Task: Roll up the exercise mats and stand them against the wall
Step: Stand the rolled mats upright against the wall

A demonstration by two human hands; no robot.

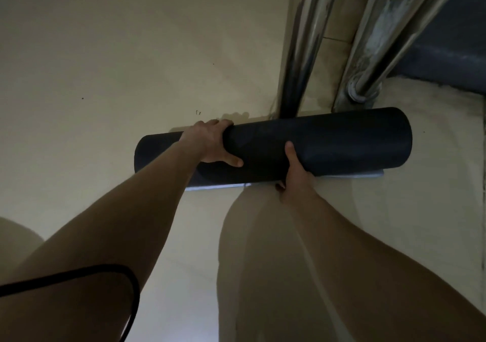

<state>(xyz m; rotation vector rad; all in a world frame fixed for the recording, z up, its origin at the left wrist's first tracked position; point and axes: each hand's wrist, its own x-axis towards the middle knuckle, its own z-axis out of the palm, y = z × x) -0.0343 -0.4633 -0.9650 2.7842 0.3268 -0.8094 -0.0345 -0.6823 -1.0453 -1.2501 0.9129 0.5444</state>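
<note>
A dark blue-black exercise mat (328, 142) lies rolled into a thick cylinder, horizontal across the middle of the view. A thin strip of its loose end shows along the underside. My left hand (213, 143) grips over the top of the roll near its left part, thumb spread on the front. My right hand (295, 170) holds the roll from below at its middle, thumb up on the front. Both arms reach forward from the bottom of the view.
The floor (105, 65) is pale beige tile. Shiny metal poles (302, 52) and a grimy metal frame (368, 39) rise just behind the roll at the upper right. A black cable (126, 276) loops over my left arm. My leg (263, 263) is below the roll.
</note>
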